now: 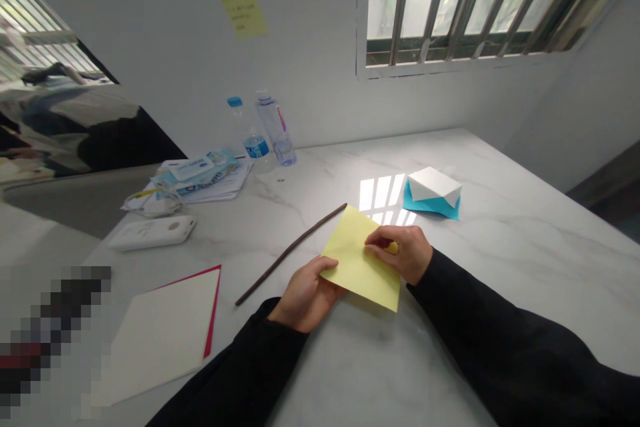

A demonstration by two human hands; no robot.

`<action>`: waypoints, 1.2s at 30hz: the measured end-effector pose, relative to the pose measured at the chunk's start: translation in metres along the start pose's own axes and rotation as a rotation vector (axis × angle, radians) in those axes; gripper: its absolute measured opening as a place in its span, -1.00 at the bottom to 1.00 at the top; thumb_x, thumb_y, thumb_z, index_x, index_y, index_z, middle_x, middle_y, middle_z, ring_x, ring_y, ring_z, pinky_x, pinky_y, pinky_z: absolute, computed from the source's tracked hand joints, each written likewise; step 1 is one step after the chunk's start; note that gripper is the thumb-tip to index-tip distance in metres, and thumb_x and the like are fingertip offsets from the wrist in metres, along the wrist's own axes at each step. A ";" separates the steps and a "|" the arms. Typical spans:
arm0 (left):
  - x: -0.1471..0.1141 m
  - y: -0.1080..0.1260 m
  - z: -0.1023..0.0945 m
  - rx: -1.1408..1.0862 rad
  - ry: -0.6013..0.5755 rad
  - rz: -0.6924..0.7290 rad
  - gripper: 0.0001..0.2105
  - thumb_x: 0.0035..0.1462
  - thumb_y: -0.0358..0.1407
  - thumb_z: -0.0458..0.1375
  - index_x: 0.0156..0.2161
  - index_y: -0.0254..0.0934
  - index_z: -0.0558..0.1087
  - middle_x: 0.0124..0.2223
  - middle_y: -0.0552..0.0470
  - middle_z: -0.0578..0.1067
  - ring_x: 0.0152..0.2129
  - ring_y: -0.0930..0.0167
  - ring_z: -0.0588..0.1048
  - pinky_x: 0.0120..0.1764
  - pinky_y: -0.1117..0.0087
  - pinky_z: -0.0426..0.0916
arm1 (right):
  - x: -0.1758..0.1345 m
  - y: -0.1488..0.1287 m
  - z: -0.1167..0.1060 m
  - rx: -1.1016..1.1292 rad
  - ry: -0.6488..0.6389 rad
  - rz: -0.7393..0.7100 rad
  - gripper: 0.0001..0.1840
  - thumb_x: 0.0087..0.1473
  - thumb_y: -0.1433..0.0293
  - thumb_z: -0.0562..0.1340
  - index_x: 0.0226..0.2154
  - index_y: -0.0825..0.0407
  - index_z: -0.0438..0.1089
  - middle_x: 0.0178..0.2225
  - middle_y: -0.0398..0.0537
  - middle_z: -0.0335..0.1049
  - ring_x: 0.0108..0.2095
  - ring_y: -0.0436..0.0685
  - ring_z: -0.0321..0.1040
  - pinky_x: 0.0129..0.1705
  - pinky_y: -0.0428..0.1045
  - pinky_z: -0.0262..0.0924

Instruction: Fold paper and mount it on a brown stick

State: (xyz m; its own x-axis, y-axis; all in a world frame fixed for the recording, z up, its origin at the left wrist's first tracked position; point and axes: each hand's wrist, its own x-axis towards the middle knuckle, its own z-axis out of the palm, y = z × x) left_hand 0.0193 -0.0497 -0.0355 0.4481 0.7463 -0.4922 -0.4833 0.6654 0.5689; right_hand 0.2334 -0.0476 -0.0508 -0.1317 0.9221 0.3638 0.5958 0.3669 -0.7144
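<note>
A square sheet of yellow paper [355, 260] is held above the table, slightly tilted. My left hand [313, 290] grips its left edge, thumb on top and fingers underneath. My right hand [403, 252] is over the sheet's right side, thumb and fingers pinched together against or just above its surface. What lies between those fingertips, if anything, is hidden. The sheet's right corner is covered by this hand. Left of the sheet, a thin dark brown stick [290, 250] lies diagonally, its far end close to the paper's top corner.
Folded white and blue paper [433, 193] sits at the right back. A stack of cream and red sheets [165, 327] lies at left. Behind it are a white power bank [153, 233], a cable, a wipes pack [195, 173] on papers, and two plastic bottles [277, 130] by the wall.
</note>
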 end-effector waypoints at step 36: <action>-0.003 0.011 -0.007 0.276 -0.138 -0.032 -0.17 -0.02 -0.57 0.12 0.41 -0.17 0.19 0.13 -0.15 0.56 -0.11 0.17 0.56 -0.15 0.29 0.44 | 0.002 0.025 0.004 0.469 -0.271 0.269 -0.74 -0.01 0.35 0.36 -0.21 0.05 0.61 -0.37 -0.09 0.55 -0.44 0.03 0.48 -0.36 -0.07 0.38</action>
State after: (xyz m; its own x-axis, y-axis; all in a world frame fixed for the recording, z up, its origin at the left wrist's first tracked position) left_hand 0.0076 -0.0447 -0.0325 0.5667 0.7034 -0.4291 -0.2532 0.6442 0.7217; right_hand 0.2448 -0.0363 -0.0705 -0.2588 0.9658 0.0124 0.2319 0.0746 -0.9699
